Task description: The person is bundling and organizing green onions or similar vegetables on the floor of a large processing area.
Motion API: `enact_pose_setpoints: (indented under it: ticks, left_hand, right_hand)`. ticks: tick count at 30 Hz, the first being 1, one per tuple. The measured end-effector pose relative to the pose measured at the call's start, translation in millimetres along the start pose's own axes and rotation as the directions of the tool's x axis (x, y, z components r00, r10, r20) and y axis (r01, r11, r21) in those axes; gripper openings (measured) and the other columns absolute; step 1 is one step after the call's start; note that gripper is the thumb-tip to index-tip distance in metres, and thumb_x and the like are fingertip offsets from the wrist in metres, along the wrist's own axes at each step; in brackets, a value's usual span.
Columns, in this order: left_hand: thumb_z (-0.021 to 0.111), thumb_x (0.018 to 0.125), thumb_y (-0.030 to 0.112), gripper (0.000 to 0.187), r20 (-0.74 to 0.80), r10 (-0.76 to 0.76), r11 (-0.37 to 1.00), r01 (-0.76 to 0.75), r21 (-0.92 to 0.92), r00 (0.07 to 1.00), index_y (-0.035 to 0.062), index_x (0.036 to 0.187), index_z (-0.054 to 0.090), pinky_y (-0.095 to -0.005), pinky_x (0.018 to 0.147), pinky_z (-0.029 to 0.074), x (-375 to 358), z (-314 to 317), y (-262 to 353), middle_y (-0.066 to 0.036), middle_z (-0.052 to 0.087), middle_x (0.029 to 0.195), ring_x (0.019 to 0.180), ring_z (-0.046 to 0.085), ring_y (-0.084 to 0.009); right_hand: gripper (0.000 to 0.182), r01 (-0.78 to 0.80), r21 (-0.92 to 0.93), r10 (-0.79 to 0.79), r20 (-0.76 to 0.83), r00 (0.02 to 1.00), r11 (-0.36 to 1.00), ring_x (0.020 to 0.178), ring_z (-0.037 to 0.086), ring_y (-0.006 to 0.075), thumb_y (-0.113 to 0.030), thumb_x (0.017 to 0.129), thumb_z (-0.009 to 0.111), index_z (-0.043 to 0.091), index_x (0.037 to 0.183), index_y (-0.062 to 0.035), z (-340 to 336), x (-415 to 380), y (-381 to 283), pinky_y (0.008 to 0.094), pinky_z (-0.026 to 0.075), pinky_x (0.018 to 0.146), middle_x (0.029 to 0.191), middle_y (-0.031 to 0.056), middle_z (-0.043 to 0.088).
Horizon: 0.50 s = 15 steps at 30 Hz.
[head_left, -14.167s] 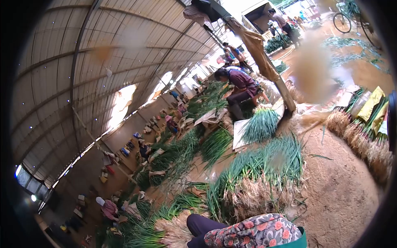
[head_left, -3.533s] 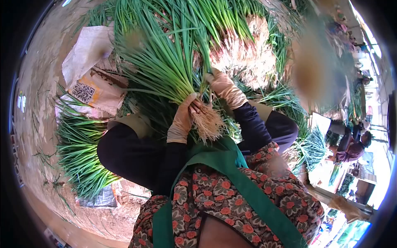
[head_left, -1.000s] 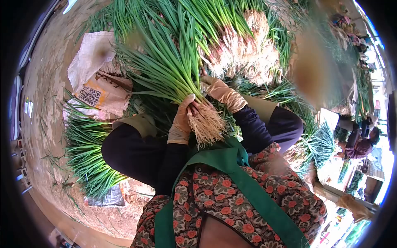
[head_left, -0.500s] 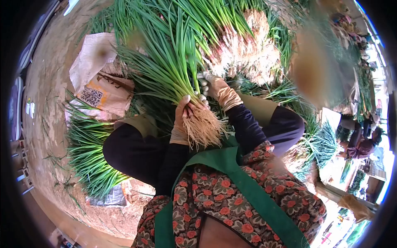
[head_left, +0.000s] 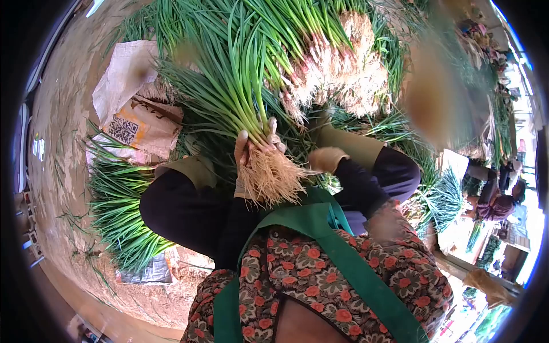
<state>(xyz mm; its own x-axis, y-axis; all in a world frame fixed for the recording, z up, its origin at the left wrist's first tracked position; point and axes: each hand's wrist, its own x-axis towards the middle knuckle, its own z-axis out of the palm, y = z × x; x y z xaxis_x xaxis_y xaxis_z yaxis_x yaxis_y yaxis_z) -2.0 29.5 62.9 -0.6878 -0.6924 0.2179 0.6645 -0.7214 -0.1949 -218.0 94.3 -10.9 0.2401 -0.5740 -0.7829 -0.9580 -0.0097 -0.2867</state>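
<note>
Between the seated person's bent knees (head_left: 171, 194), a bunch of green onions (head_left: 246, 111) was held up, its leaves fanning away from the body and its pale roots (head_left: 273, 176) hanging toward the green apron (head_left: 300, 220). The gloved left hand (head_left: 241, 150) was closed round it near the base, thumb on one side of the stems and fingers on the other. Just beside the root ends was the gloved right hand (head_left: 329, 159); its fingers were hidden, so I couldn't tell how far they were open or whether they gripped anything. Beyond the bunch lay a heap of more onions (head_left: 343, 74); a printed sack (head_left: 151, 128) and another onion pile (head_left: 123, 211) lay to the person's left.
</note>
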Motion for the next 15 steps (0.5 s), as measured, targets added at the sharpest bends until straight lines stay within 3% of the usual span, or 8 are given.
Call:
enact_pose_setpoints:
  ticks: [1,3,5,8,9,13,14,15]
  left_hand:
    - [0.045,0.098,0.038,0.052,-0.019,-0.014,1.0,0.014,0.0,1.0,0.0011,0.134,0.043,-0.0396,0.097,0.044,-0.4,-3.2,0.6,-0.015,0.055,0.117,0.105,0.056,-0.023]
    - [0.048,0.097,0.036,0.053,-0.057,-0.043,0.999,0.043,-0.002,0.997,0.0004,0.136,0.04,-0.0404,0.096,0.044,-1.0,-9.6,2.0,-0.015,0.056,0.116,0.104,0.056,-0.0237]
    - [0.05,0.097,0.034,0.052,-0.09,-0.041,0.996,0.047,0.074,0.995,-0.0004,0.135,0.041,-0.041,0.097,0.045,-2.5,-10.6,5.9,-0.014,0.056,0.115,0.106,0.055,-0.0243]
    - [0.052,0.096,0.031,0.046,-0.112,-0.002,0.991,0.017,0.13,0.994,-0.0015,0.129,0.045,-0.0418,0.101,0.045,-0.9,-11.5,7.6,-0.013,0.057,0.112,0.11,0.054,-0.0254]
    - [0.052,0.096,0.03,0.044,-0.201,0.057,0.985,-0.022,0.17,0.978,-0.0015,0.126,0.047,-0.0419,0.104,0.044,-3.2,1.3,2.5,-0.011,0.058,0.111,0.112,0.054,-0.026]
    - [0.056,0.094,0.03,0.041,-0.302,0.162,0.967,-0.09,0.24,0.939,0.0,0.121,0.05,-0.0402,0.099,0.047,2.2,7.8,-6.2,-0.009,0.059,0.105,0.107,0.056,-0.0253]
    - [0.058,0.092,0.031,0.042,-0.253,0.095,0.974,-0.037,0.224,0.963,0.0004,0.12,0.051,-0.0394,0.096,0.049,3.9,3.2,-2.5,-0.009,0.059,0.102,0.104,0.056,-0.0247]
    - [0.06,0.091,0.031,0.042,-0.202,0.028,0.976,0.017,0.216,0.979,0.0008,0.119,0.052,-0.0386,0.092,0.05,5.6,-1.0,1.1,-0.009,0.06,0.099,0.101,0.057,-0.0241]
  right_hand:
    - [0.03,-0.019,0.049,0.021,-0.045,0.999,0.999,0.083,0.068,0.0271,-0.029,0.088,0.055,0.068,0.1,-0.0038,-22.4,1.6,5.5,0.0407,0.052,0.073,0.089,0.0137,0.069]
    - [0.034,-0.161,0.12,0.197,-0.442,0.875,0.98,0.088,0.066,0.0282,-0.034,0.091,0.054,0.064,0.105,-0.0044,-83.4,-11.2,-21.2,0.038,0.052,0.077,0.094,0.0166,0.068]
    - [0.041,0.067,0.497,0.394,-0.756,0.524,0.865,0.085,0.066,0.0304,-0.041,0.092,0.054,0.064,0.103,-0.0036,-112.3,0.7,-27.2,0.0383,0.052,0.077,0.092,0.0182,0.068]
    - [0.05,0.084,0.308,0.15,-0.662,0.734,0.948,0.072,0.063,0.0309,-0.053,0.089,0.056,0.066,0.1,-0.0043,-110.0,44.4,-5.0,0.0397,0.05,0.07,0.084,0.0167,0.068]
    - [0.048,-0.023,0.372,0.256,-0.591,0.765,0.928,0.072,0.063,0.0287,-0.052,0.089,0.057,0.066,0.096,-0.005,-124.1,13.9,-33.2,0.0388,0.05,0.069,0.08,0.0155,0.066]
    - [0.042,0.238,0.502,0.347,-0.803,0.485,0.831,0.07,0.062,0.0234,-0.046,0.089,0.061,0.063,0.101,-0.0059,-96.4,18.4,-17.5,0.0374,0.05,0.068,0.079,0.0122,0.066]
    - [0.046,0.3,0.613,0.399,-0.74,0.541,0.731,0.078,0.064,0.0239,-0.046,0.087,0.063,0.062,0.111,-0.0065,-97.4,29.4,-6.8,0.0382,0.05,0.072,0.089,0.0158,0.068]
    - [0.048,0.2,0.561,0.352,-0.717,0.601,0.803,0.082,0.064,0.0248,-0.046,0.087,0.063,0.061,0.113,-0.0062,-104.7,33.0,-4.2,0.0385,0.05,0.074,0.092,0.0172,0.068]
